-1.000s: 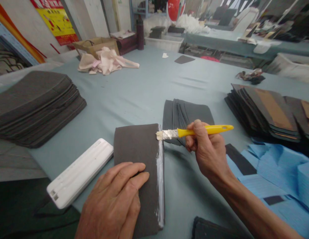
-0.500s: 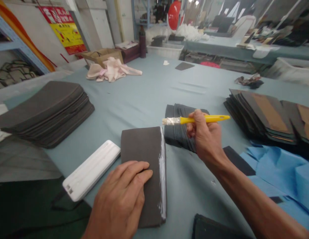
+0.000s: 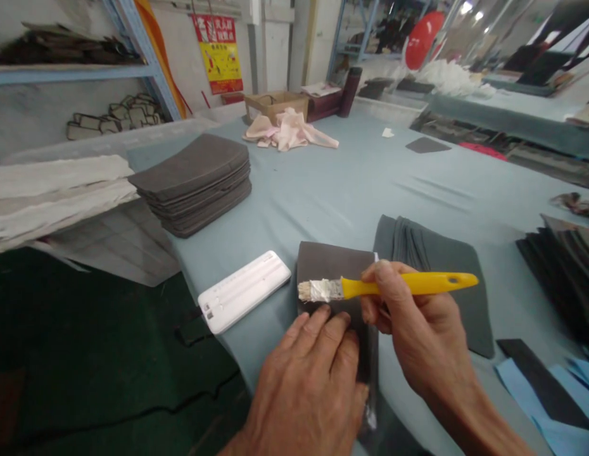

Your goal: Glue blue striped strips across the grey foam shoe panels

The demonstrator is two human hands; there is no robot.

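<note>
My left hand lies flat on a dark grey-brown rectangular panel, fingers stretched forward. A white smear shows along the panel's right edge, part of which is hidden by my hands. In my right hand is a paintbrush with a yellow handle, pinched between thumb and fingers. Its pale bristles point left, over the panel and just beyond my left fingertips; whether they touch it I cannot tell. Fanned dark sheets lie right of the panel. A long white plastic case lies to its left.
A tall stack of dark panels stands at the table's left edge. Pink cloth and a cardboard box sit farther back. More dark stacked pieces and blue sheets are on the right.
The view has swung left. My right hand has brought the brush left and nearer, from beyond the panel's right edge to over it. The fanned sheets appear more spread out.
</note>
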